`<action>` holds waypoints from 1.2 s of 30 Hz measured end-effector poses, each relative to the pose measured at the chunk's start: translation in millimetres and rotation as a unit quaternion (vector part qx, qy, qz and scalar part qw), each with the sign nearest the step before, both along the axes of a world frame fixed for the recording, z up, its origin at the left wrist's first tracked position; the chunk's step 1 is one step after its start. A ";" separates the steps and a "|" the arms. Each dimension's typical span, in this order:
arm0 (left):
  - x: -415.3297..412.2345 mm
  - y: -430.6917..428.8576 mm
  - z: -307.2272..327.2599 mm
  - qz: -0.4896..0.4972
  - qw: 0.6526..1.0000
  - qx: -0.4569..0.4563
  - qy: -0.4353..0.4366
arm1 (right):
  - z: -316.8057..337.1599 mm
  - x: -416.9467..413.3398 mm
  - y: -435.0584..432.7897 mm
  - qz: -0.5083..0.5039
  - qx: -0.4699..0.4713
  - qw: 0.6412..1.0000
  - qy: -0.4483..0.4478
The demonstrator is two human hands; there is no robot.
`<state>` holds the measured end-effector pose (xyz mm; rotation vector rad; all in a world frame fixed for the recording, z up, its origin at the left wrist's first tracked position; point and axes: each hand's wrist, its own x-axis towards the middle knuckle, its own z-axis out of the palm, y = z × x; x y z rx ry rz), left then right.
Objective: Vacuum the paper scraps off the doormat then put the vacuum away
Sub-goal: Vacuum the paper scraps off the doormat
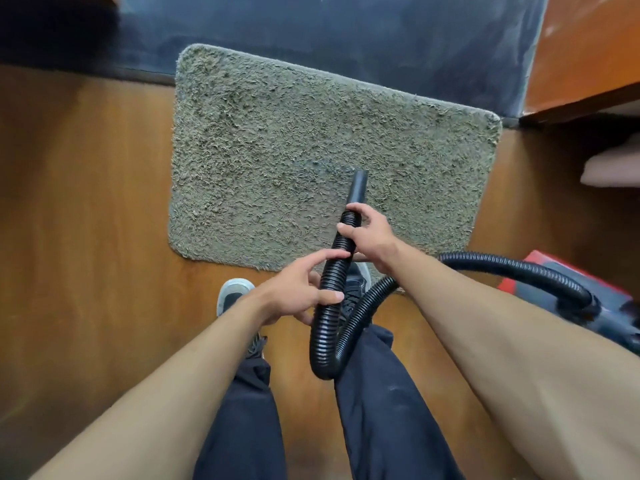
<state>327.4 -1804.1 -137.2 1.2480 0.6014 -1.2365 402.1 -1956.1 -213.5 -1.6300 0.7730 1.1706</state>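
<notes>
A shaggy grey-green doormat lies on the wooden floor ahead of my feet; no paper scraps show on it. A black ribbed vacuum hose loops in front of my legs, its smooth nozzle pointing over the mat's lower right part. My right hand grips the hose just behind the nozzle. Lower on the hose, my left hand holds it between thumb and fingers, the index finger stretched out. The hose runs right to the red and dark vacuum body on the floor.
A dark floor strip runs behind the mat. An orange-brown cabinet or door stands at the upper right, with something white below it. My two shoes rest at the mat's near edge. Wooden floor stretches to the left.
</notes>
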 end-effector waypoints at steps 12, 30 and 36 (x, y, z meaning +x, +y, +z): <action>11.9 3.6 5.2 -0.018 1.000 0.011 -0.002 | -9.7 -6.5 15.3 -0.038 -0.023 0.998 -0.039; 3.5 -27.6 -5.6 -0.067 0.997 -0.023 -0.013 | -10.8 -29.9 -35.1 -0.110 -0.042 0.993 -0.031; 8.3 -30.3 -3.6 -0.098 0.994 -0.025 -0.034 | -10.5 -35.8 -45.2 -0.167 -0.050 0.985 -0.011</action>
